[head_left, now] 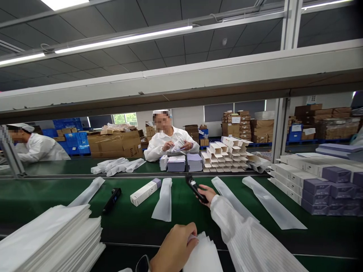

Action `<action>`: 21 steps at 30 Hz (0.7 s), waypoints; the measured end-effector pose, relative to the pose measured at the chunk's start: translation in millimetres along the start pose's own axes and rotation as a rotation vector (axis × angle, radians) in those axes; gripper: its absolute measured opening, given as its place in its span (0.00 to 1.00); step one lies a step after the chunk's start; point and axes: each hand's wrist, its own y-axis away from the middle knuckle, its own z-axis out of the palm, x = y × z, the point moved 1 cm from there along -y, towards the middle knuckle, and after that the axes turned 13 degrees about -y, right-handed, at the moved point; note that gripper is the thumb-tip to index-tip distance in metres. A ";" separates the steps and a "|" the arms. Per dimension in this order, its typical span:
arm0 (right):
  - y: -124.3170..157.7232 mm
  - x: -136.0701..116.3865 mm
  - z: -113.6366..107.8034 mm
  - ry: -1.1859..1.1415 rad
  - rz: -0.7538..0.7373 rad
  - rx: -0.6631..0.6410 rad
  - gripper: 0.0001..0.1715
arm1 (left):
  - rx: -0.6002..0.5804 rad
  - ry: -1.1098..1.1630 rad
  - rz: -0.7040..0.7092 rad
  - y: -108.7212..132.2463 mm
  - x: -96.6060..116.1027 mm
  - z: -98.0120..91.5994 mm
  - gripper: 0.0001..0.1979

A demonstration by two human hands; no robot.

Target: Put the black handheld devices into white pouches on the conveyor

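My right hand (208, 195), in a white sleeve, is closed round a slim black handheld device (195, 189) held over the green belt (127, 223). Low in the middle, my left hand (176, 247) pinches the top edge of a white translucent bag at a small stack of bags (202, 255). A similar black device (112, 200) lies on the belt to the left. Beside it rests a white and lilac box (145, 192). Single translucent bags lie flat on the belt: one bag (163, 200) in the middle, another bag (273, 202) at the right.
A tall stack of white sheets or bags (51, 238) fills the near left. Boxes with lilac ends (326, 185) are piled at the right. Across the belt a person (172, 141) handles something white, near open cartons (227, 155). A metal post (280, 128) and shelf (181, 81) frame the bench.
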 end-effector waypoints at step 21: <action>81.2 -90.4 1.2 -0.707 0.059 -0.170 0.37 | 0.076 0.098 0.123 -6.6 1.9 -4.0 0.07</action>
